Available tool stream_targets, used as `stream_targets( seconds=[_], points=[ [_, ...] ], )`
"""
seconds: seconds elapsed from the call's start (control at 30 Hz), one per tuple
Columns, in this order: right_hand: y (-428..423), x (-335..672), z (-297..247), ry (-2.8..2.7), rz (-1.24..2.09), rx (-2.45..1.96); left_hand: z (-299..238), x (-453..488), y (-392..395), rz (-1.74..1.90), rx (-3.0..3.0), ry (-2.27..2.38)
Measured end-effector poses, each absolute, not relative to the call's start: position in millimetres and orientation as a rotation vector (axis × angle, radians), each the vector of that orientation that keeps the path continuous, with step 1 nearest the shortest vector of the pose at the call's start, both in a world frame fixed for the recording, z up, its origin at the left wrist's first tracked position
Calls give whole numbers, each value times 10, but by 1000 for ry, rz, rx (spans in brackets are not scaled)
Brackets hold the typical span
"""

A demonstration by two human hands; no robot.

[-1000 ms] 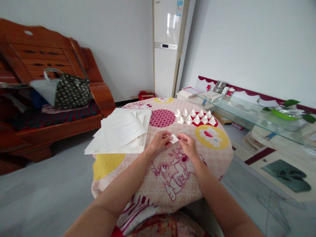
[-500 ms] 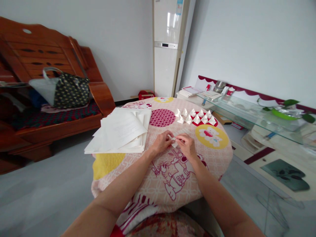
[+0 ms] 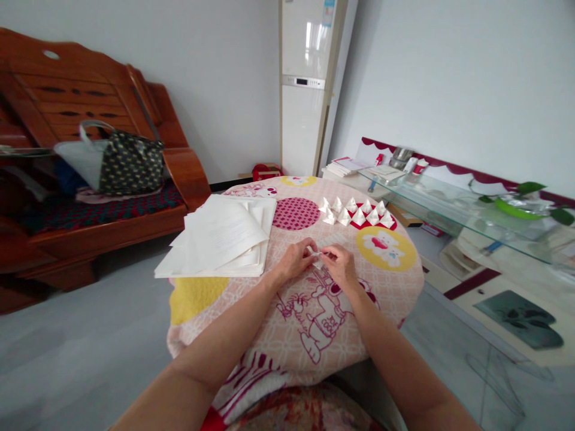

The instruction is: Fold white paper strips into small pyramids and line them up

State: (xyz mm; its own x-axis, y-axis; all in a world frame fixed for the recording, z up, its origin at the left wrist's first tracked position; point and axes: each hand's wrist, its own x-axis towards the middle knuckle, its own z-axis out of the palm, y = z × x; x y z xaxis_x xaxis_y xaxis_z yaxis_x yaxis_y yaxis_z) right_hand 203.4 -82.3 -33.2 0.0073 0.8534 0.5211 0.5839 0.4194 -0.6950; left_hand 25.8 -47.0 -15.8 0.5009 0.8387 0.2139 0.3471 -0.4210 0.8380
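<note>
Over the middle of the cloth-covered round table, my left hand and my right hand meet at a small piece of folded white paper. Both hands have their fingers closed on it, the left from one side and the right from the other. Fingers hide much of the paper, so its exact shape cannot be made out. Beyond my right hand stand several small folded white paper shapes with pointed tops, set in rows. A stack of white paper sheets lies left of my left hand, its top sheets askew.
To the left is a wooden bench with a dotted bag on it. A low cabinet with a glass shelf runs along the right wall, holding a plant in a green bowl. A tall white appliance stands in the corner.
My fingers have shifted very slightly at the small folded paper. The camera view has moved a little; the paper stack and the rows of folded shapes stay where they were.
</note>
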Motion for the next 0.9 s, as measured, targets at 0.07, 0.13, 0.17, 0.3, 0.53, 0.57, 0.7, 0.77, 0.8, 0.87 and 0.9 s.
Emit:
stream_targets(
  seconds=[0.07,0.13,0.17,0.3,0.53,0.57,0.7,0.77,0.8,0.87,0.9],
  points=[
    [-814,2036,-348,-1689,349,-1279,-160,259,-471,804,2067,1030],
    [-804,2037,-368,-1704,359,-1283,-171,261,-469,770,2155,1103],
    [-798,2037,-377,-1714,367,-1283,-180,263,-467,750,2195,1138],
    [-784,2026,-398,-1765,391,-1302,-237,262,-439,732,2306,1234],
    [-795,1972,-388,-1800,341,-1314,-297,269,-377,690,2348,1242],
    [-794,1961,-389,-1802,330,-1323,-294,273,-381,686,2344,1254],
    [-779,1915,-401,-1819,258,-1394,-257,296,-425,678,2334,1284],
    [-774,1900,-408,-1819,215,-1428,-229,309,-455,676,2341,1299],
    [-774,1896,-411,-1818,197,-1441,-215,316,-470,675,2347,1306],
    [-777,1895,-413,-1809,178,-1459,-187,328,-496,663,2363,1321],
    [-779,1896,-413,-1804,179,-1464,-175,334,-507,654,2370,1331]
  ],
)
